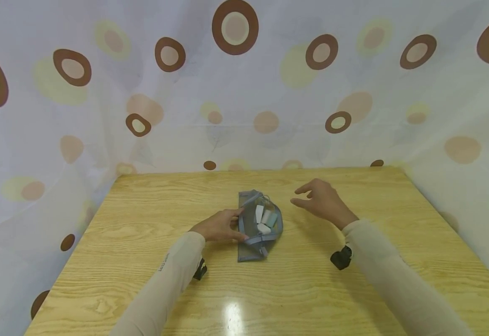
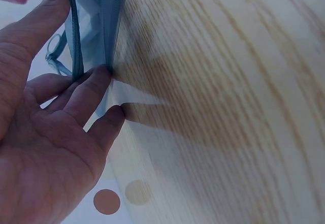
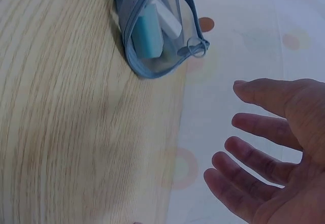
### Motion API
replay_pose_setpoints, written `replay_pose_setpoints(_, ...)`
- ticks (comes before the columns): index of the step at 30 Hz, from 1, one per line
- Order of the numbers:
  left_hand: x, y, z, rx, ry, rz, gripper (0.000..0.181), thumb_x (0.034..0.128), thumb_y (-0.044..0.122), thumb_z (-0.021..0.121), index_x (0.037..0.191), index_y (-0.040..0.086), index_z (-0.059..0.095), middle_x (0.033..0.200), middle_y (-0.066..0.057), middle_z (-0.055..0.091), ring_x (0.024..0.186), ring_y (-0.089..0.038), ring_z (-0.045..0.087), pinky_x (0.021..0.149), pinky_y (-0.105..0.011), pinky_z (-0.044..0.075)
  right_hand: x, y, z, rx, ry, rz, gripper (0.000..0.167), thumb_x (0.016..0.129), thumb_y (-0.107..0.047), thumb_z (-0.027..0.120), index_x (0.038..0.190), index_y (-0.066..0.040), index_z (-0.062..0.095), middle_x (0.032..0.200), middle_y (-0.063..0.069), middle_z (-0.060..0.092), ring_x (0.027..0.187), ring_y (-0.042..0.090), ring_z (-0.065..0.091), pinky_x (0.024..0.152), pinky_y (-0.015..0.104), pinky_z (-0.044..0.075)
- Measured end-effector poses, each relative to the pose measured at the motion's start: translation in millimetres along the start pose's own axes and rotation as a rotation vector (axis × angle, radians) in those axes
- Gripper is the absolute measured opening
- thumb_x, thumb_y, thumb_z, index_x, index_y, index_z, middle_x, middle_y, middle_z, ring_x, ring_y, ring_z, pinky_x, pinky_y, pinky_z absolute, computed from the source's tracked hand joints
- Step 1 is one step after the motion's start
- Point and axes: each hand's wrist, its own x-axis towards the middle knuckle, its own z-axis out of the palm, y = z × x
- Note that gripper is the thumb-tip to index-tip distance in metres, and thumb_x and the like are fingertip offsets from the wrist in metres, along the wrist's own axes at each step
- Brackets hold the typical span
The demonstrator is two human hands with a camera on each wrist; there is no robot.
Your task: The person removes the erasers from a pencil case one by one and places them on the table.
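A grey-blue mesh zip pouch (image 1: 249, 221) lies on the table with its mouth unzipped and spread. Inside are several small blocks that look like erasers: white ones (image 1: 259, 214) and a teal one (image 3: 147, 36). My left hand (image 1: 221, 226) holds the pouch from its left side, thumb at the near edge of the mouth and fingers at the far edge. To the right of the pouch, my right hand (image 1: 322, 200) hovers above the table, apart from it, fingers loosely extended and holding nothing. A ring-shaped zipper pull (image 3: 197, 46) hangs at the pouch's edge.
The wooden table (image 1: 143, 280) has a light, glossy grain. A white curtain (image 1: 236, 93) with brown and yellow circles hangs behind it and along both sides. A dark wrist device (image 1: 341, 258) sits under each sleeve.
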Motion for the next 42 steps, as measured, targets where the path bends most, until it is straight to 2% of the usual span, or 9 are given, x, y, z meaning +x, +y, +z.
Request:
replay_pose_setpoints(12,0.6,-0.8,0.4,-0.01,0.0,-0.013,0.094,0.0873,0.021,0.083,0.158,-0.002,0.026,0.161,-0.017,0.033,0.145,-0.033,0.039,0.117,-0.043,0.036,-4.4,-19.4,11.4,0.021,-0.067,-0.051,0.027,0.094,-0.024,0.075,0.108,-0.002,0.079,0.114,0.017,0.07,0.101,0.038,0.066,0.082,0.051,0.058)
replay_pose_setpoints(29,1.1,-0.6,-0.2,-0.032,-0.015,-0.005,0.093,0.0884,0.021,0.082,0.159,-0.001,0.024,0.163,-0.016,0.029,0.146,-0.032,0.037,0.117,-0.043,0.036,-4.9,-34.9,30.4,0.074,-0.173,-0.094,0.019,0.091,-0.024,0.078,0.096,-0.006,0.082,0.121,0.02,0.069,0.094,0.032,0.07,0.073,0.043,0.06)
replay_pose_setpoints(36,-0.6,1.6,-1.1,-0.04,-0.017,-0.007,0.092,0.0886,0.02,0.082,0.159,-0.001,0.025,0.162,-0.016,0.031,0.146,-0.032,0.036,0.118,-0.044,0.034,-4.3,-42.7,36.0,0.118,-0.244,-0.097,0.016,0.091,-0.024,0.078,0.087,-0.01,0.082,0.092,0.004,0.075,0.072,0.016,0.068,0.063,0.033,0.056)
replay_pose_setpoints(42,-0.4,0.9,-1.0,-0.024,-0.012,-0.008,0.092,0.089,0.022,0.081,0.159,-0.001,0.026,0.162,-0.015,0.031,0.146,-0.032,0.036,0.118,-0.045,0.034,-4.9,-46.0,41.6,0.092,-0.243,-0.098,0.016,0.089,-0.024,0.08,0.085,-0.009,0.082,0.09,0.004,0.075,0.061,0.011,0.056,0.057,0.028,0.05)
